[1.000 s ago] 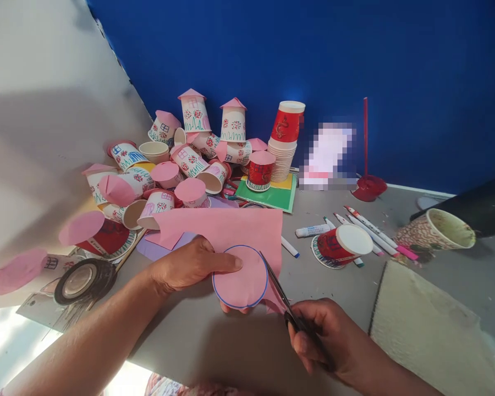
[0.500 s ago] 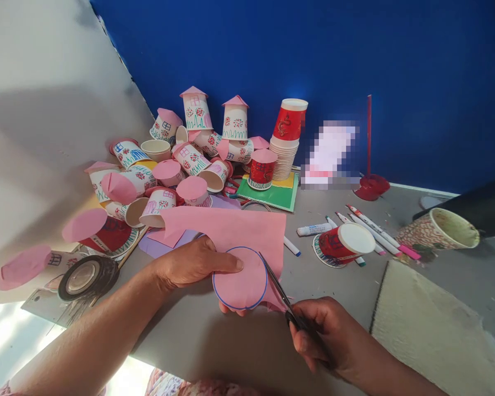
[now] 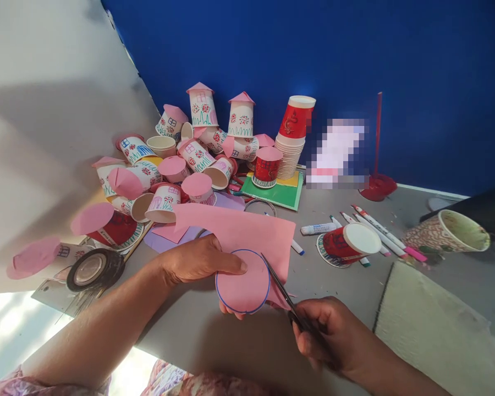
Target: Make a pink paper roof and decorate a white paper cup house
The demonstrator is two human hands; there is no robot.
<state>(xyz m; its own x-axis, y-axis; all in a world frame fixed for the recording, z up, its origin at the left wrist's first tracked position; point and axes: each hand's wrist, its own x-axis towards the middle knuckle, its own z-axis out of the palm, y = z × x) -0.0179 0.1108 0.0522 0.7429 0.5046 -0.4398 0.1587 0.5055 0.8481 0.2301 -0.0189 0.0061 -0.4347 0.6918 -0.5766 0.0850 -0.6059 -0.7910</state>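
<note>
My left hand (image 3: 204, 261) pinches a sheet of pink paper (image 3: 268, 231), thumb on top and fingertips underneath. A circle outlined in blue (image 3: 247, 289) is drawn on it, and its lower edge is cut free along the line. My right hand (image 3: 324, 333) is closed around the handles of a pair of scissors (image 3: 286, 297). The scissor blades lie on the right side of the circle, close to the blue line. A cut strip of pink paper hangs beside the blades.
Decorated paper cups (image 3: 198, 157) with pink paper tops are piled at the back left. A cup stack (image 3: 291, 137) stands on a green card (image 3: 272, 196). Markers (image 3: 379, 234), a red cup (image 3: 338, 245), black tape (image 3: 94, 269) and a pale cloth (image 3: 433, 322) lie around.
The camera view has shifted slightly, so everything sits a little further right. The hands, paper and scissors keep nearly the same arrangement, with the blades still at the circle's right edge.
</note>
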